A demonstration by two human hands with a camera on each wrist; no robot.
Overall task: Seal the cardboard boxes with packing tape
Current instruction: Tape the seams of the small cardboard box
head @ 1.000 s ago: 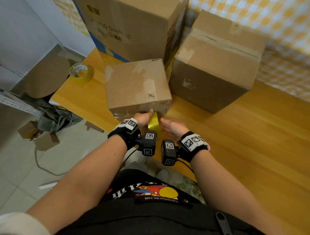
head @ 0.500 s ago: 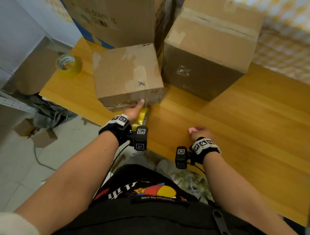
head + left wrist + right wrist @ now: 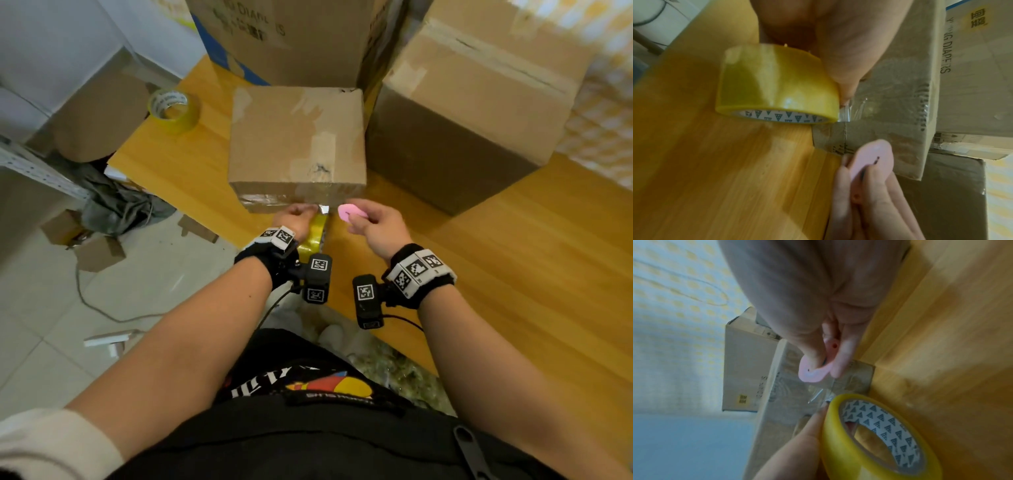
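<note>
Since half a second ago, the right hand (image 3: 375,224) has been raised off the counter (image 3: 513,274) and brought up beside the small box, now carrying a pink cutter.

The counter is of yellow wood. At its far side a large printed box (image 3: 291,34) and a large plain box (image 3: 472,113) are stood side by side. The small box (image 3: 298,144) is set in front of them, near the counter's front edge, with old tape patches on its top.

The left hand (image 3: 296,219) is clamped on a yellow tape roll (image 3: 774,86), held against the small box's near face. A short clear strip (image 3: 846,112) is drawn from the roll onto that face; its exact end cannot be made out.

A second tape roll (image 3: 174,110) is seen lying on the counter's left corner, well apart from the boxes.

The pink cutter (image 3: 351,212) is pinched between the right thumb and fingers, just beside the strip; whether it touches is unclear.
</note>
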